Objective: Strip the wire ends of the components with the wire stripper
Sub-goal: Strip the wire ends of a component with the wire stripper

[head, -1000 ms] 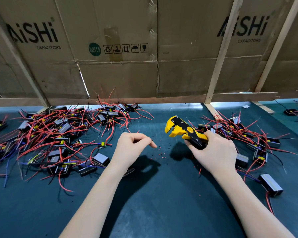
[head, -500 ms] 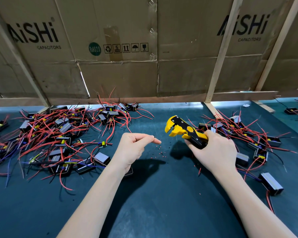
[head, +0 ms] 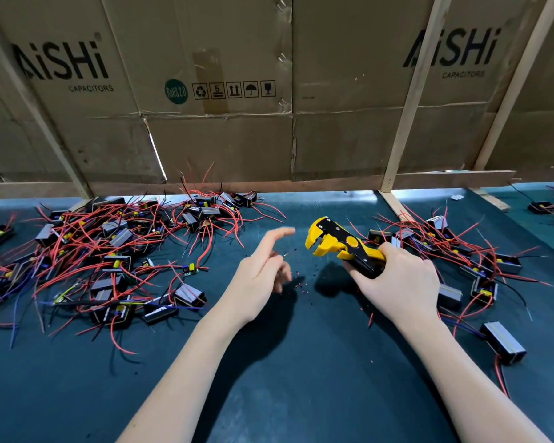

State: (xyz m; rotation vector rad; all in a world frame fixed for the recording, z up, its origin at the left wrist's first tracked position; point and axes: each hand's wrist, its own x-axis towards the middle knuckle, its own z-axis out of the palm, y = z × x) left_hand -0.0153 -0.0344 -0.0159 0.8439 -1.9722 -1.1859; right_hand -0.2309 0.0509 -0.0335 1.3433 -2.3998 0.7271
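An electronics assembly workshop — a dark green tabletop (head: 269, 378) heaped with small components (head: 109, 260) trailing red wires, a second heap (head: 461, 266) to the right. Flattened cardboard boxes (head: 205, 91) printed "AiSHi Capacitors" wall off the back, braced by bare wooden battens (head: 410, 100) — makeshift, production-line stuff.

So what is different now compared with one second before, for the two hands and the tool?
The left hand has opened: its thumb and forefinger were pinched together, and now the fingers spread, blurred, reaching forward, holding nothing. The right hand grips the yellow and black wire stripper in the same place as before. Both component piles lie unchanged.
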